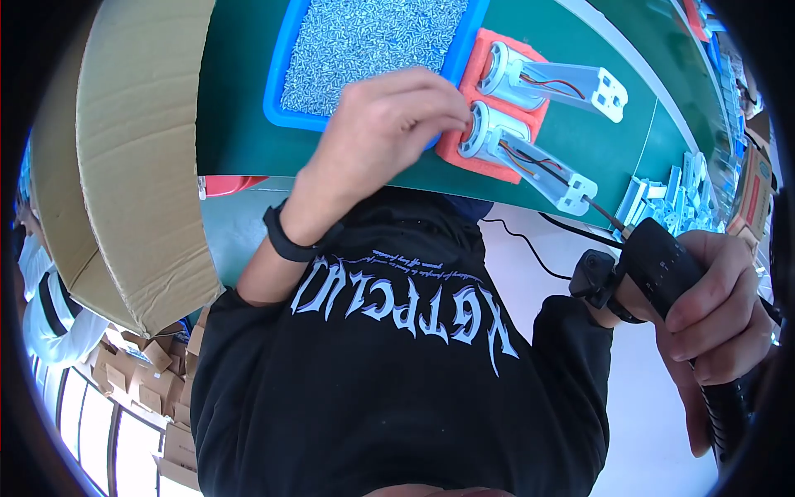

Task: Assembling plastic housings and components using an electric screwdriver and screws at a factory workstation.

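Left hand, fingers pinched together, is seating something tiny, likely a screw, on the near white cylindrical motor housing on an orange foam pad; right hand, clamped around a black electric screwdriver, is waiting; driving likely needs tip alignment.

My left hand touches a smooth white plastic motor housing on rough orange foam; my right hand grips a matt black plastic screwdriver.

Large cardboard box, blue tray of screws, stacked small cartons
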Tool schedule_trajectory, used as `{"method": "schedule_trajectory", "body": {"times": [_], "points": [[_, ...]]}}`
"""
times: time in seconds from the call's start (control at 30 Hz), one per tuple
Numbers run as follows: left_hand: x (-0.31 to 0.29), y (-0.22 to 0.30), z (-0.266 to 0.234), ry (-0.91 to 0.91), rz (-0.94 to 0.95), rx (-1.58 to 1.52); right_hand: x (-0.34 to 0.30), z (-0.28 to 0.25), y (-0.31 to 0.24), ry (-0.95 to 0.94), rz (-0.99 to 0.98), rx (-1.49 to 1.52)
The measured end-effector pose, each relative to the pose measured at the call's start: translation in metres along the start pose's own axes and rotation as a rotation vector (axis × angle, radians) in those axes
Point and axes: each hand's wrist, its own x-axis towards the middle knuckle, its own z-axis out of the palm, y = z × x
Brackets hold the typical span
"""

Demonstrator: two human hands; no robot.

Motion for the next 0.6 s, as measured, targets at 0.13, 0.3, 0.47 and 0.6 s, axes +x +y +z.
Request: {"method": "schedule_trajectory", "body": {"times": [0.13, 0.3, 0.47, 0.6], "points": [[-0.004, 0.01, 0.025, -0.046, -0.069, -0.273, 0.003, 0.007, 0.005, 0.029, -0.018, 0.012], [-0.006, 0.006, 0.041, 0.02, -0.027, -0.345, 0.003, 0.008, 0.018, -0.039, -0.135, 0.049], [-0.008, 0.0, 0.045, 0.023, -0.021, -0.353, 0.005, 0.001, 0.019, -0.111, -0.091, 0.085], [-0.006, -0.002, 0.045, 0.054, 0.009, -0.336, 0.005, 0.005, 0.02, -0.053, -0.069, 0.097]]}}
